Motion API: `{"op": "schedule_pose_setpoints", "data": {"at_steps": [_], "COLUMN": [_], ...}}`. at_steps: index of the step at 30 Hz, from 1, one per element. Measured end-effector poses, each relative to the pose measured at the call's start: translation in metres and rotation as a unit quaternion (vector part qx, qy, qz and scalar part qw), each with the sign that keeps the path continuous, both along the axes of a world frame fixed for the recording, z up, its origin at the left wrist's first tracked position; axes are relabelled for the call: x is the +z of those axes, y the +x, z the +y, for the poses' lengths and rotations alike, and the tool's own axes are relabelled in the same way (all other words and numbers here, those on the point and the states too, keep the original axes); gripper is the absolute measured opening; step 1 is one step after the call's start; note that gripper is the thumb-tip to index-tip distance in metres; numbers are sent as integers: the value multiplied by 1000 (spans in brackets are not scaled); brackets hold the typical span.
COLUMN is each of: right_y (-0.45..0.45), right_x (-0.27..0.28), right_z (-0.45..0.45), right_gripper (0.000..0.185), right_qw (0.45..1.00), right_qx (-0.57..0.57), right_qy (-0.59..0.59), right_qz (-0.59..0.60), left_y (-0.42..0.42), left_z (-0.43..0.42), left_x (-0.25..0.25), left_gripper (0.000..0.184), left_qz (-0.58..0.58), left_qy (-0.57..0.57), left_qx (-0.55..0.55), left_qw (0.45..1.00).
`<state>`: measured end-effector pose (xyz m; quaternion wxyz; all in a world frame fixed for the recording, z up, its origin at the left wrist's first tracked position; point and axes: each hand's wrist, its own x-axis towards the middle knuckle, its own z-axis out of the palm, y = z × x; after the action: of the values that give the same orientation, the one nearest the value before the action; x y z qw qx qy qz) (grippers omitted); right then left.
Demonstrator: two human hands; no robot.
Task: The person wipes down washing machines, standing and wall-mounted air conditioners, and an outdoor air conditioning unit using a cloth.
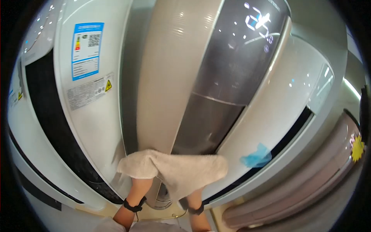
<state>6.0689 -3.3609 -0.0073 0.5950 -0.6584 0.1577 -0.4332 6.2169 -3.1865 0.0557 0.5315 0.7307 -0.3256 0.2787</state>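
Note:
A beige cloth (181,170) drapes over both of my hands, in front of the lower part of a tall beige and dark-grey appliance (170,77). My left hand (142,186) reaches up beneath the cloth's left part, with its fingers hidden. Under the right part is my right hand (194,196), its fingers also covered. Each wrist has a black band. The cloth sags between the hands. Lit symbols (257,21) show on the appliance's dark panel.
White units with black vertical strips stand left (92,127) and right (286,96). The left one carries a blue-edged label (88,50). A light-blue piece (257,156) hangs on the right one. Farther right is a pinkish cylindrical unit (301,185) with a yellow star sticker (357,148).

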Motion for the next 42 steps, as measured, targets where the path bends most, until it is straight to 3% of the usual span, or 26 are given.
{"op": "schedule_pose_setpoints", "data": {"at_steps": [4,6,8,10,11,14,18,20,21,24,25,28,29,32,34,37,39,42], "right_y": [23,19,20,26,28,17,5,17,14,14,27,23,11,-7,-8,1,4,8], "right_x": [50,63,59,67,70,-6,102,132,146,115,72,45,45,80,124,181,188,145], "right_z": [-11,-3,8,10,10,-45,-57,-38,-19,-2,-9,-23,-27,-56,-73,-84,-68,-41], "right_gripper": [57,62,67,61,59,51,42,46,48,55,57,55,54,51,50,49,48,46], "right_qw": [993,990,948,965,958,955,992,986,982,974,968,979,983,993,995,994,989,983], "right_qx": [-18,-95,-244,-257,-255,-113,-121,-163,-175,-193,-212,-193,-178,-106,-65,-66,-91,-128], "right_qy": [20,-64,-202,12,121,186,4,10,-53,-121,-133,-64,-52,-40,-50,-88,-120,-133], "right_qz": [-117,-77,32,47,50,-202,-21,-37,-45,-12,-33,-14,4,43,58,25,3,-14], "left_y": [-2,-12,-26,-36,-39,-29,-21,-39,-45,-51,-55,-82,-88,-90,-98,-100,-98,-102], "left_z": [-7,-10,-10,-9,-7,-7,-10,-18,-24,-34,-35,-32,-38,-54,-69,-86,-99,-104], "left_x": [20,9,-8,-21,-25,-9,28,39,44,6,-5,-8,-5,11,45,55,39,29], "left_gripper": [44,44,42,41,41,40,43,43,43,41,42,44,47,47,57,65,68,56], "left_qz": [-93,-76,-66,-50,-37,-59,-119,-96,-87,-163,-104,-116,-70,-90,-126,-162,-166,-261], "left_qy": [50,68,78,68,54,34,61,53,46,168,223,169,180,189,191,199,225,236], "left_qx": [-17,-72,-99,-127,-140,-156,-194,-189,-186,-128,-154,-154,-202,-221,-205,-201,-168,-68], "left_qw": [994,992,990,988,988,985,972,976,978,964,957,967,960,953,952,945,945,933]}}
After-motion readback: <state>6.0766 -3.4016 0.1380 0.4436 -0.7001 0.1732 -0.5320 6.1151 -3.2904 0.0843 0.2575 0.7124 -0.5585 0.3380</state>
